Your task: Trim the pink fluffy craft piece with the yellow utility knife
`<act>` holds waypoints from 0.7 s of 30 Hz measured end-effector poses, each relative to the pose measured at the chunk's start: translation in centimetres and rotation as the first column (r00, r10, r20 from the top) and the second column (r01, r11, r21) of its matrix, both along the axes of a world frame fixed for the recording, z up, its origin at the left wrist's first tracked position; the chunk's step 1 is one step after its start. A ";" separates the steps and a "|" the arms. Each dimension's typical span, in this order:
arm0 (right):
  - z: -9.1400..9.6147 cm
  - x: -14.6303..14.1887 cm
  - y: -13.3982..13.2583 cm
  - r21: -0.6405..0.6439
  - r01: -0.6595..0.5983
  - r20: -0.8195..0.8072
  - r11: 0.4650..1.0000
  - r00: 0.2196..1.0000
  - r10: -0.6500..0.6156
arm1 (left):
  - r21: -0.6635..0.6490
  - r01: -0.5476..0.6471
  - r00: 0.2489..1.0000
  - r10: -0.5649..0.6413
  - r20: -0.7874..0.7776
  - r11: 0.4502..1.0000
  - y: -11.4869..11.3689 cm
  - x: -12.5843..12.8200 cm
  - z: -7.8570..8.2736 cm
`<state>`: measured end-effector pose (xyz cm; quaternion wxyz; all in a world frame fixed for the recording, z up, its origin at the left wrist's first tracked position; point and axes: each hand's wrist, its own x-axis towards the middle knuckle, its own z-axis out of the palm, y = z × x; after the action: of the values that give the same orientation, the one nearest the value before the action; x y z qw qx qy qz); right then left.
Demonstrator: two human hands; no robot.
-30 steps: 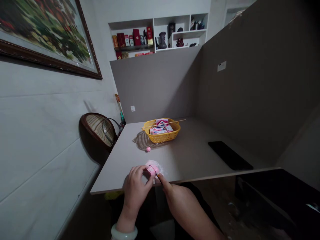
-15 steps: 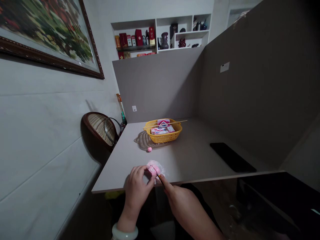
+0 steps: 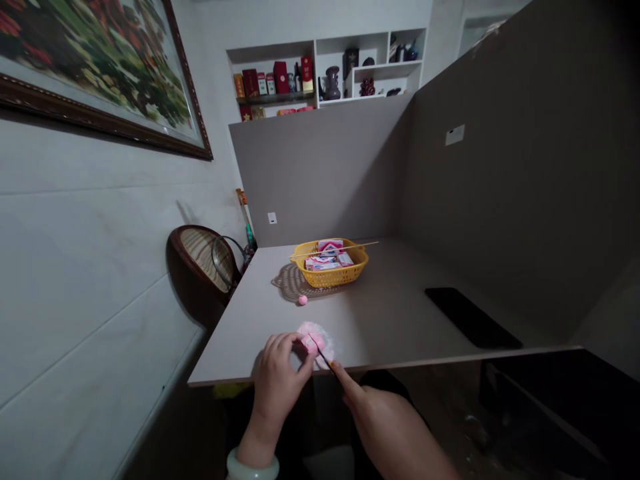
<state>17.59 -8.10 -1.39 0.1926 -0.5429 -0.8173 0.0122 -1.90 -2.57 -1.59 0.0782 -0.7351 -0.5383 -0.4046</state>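
My left hand (image 3: 278, 373) pinches a soft pink lump (image 3: 313, 343), probably clay, at the table's front edge. A pale, fluffy pink patch (image 3: 325, 340) lies under and around the lump. My right hand (image 3: 385, 420) grips a thin dark tool (image 3: 323, 355) with a yellowish section, and its tip touches the lump. A jade-like bangle (image 3: 253, 465) circles my left wrist. Farther back lies a small pink ball (image 3: 303, 300), apart from both hands. A yellow plastic basket (image 3: 330, 275) holds pink-and-white boxes, with a thin stick lying across it.
The pale grey table (image 3: 380, 313) meets walls at the left and back, and a low partition runs along the right. A black flat device (image 3: 473, 318) lies at the right. A round brown object (image 3: 200, 270) hangs by the table's left side, and a shelf (image 3: 325, 73) stands high behind.
The whole scene has shifted slightly right as my head moved. My right hand sits a little lower and farther right, and the tool's tip stays at the lump.
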 end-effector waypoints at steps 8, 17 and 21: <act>1.3 -1.0 0.8 0.030 -0.030 -0.078 0.999 0.996 0.032 | 0.008 -0.022 1.000 0.022 0.004 1.000 -0.1 0.2 0.2; 0.7 -0.5 0.3 0.014 -0.023 -0.028 1.000 0.999 0.023 | 0.018 -0.013 1.000 0.013 0.003 1.000 0.0 0.2 0.0; 0.6 -1.1 1.0 0.035 -0.001 -0.070 0.999 0.998 0.004 | 0.035 -0.019 1.000 0.019 0.002 0.999 0.0 0.2 0.2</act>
<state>16.49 -7.06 -0.75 0.2304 -0.5376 -0.8109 0.0172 -1.70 -2.56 -1.36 0.0945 -0.7283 -0.5381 -0.4136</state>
